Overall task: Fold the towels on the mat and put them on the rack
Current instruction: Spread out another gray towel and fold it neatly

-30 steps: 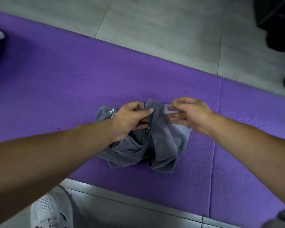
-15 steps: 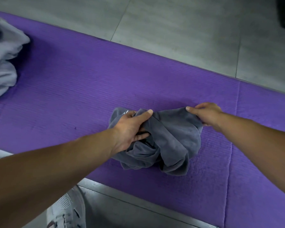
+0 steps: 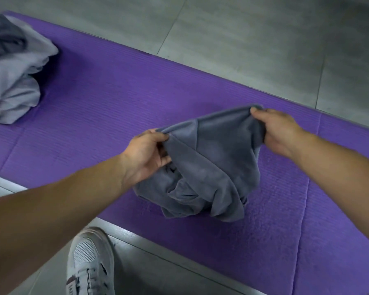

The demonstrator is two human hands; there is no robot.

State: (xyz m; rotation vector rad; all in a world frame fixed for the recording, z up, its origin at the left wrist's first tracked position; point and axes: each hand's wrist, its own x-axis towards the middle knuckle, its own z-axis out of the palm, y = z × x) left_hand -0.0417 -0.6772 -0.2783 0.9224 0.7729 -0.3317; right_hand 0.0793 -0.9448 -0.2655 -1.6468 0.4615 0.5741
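Note:
A crumpled dark grey towel (image 3: 209,167) is held over the purple mat (image 3: 115,107). My left hand (image 3: 147,154) pinches its top edge at the left. My right hand (image 3: 279,130) grips the top edge at the right corner. The edge is stretched between both hands. The towel's lower part hangs bunched in folds and rests on the mat. No rack shows in the frame.
A pile of light grey and dark towels (image 3: 11,77) lies on the mat at the far left. Grey floor tiles (image 3: 243,39) lie beyond the mat. A white shoe (image 3: 90,262) stands on the floor at the mat's near edge.
My hands have moved apart and lifted, pulling the towel's top edge out between them. The view has shifted, so the pile at the left shows more.

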